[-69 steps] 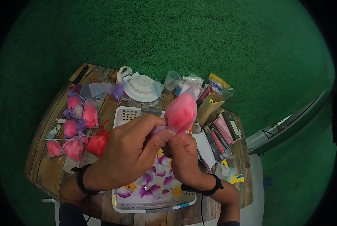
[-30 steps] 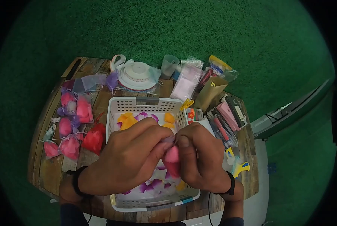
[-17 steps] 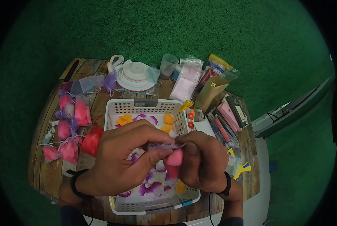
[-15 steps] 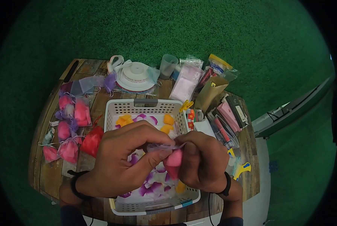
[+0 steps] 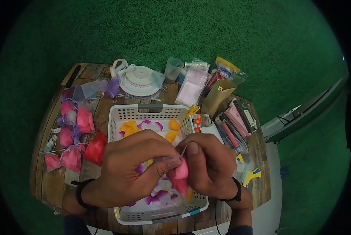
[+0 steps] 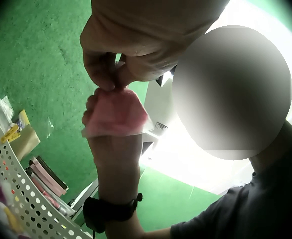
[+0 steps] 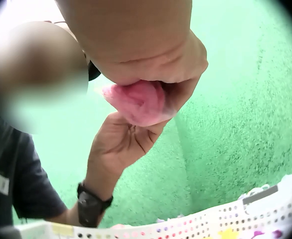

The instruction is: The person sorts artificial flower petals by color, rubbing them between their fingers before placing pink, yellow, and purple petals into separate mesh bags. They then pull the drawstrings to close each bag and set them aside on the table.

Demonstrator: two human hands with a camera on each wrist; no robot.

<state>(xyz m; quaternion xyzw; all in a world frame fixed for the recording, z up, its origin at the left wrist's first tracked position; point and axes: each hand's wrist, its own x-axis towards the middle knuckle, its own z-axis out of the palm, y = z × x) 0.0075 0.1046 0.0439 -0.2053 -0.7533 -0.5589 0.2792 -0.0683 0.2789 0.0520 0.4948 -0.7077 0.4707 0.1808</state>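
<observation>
In the head view, a small sheer drawstring bag filled with pink hangs between both hands, over a white basket. My left hand pinches the gathered mouth between thumb and fingers. Pale drawstring stretches up to my right hand, which pinches it between thumb and curled forefinger. From the left wrist, the bag's pink body flares out below the pinching fingertips. The right wrist view has the pink bundle tucked beside the right palm. The fingers partly hide the bag's neck.
Purple-white petals and orange petals lie in the basket. Filled pink bags and a red bag sit at left. Behind are a ribbon spool, a plastic cup and a paper bag.
The bag has gone from raised with its full end up to hanging downward, lower over the basket. Both hands came down with it, and the drawstring now shows pulled out at the right thumb.
</observation>
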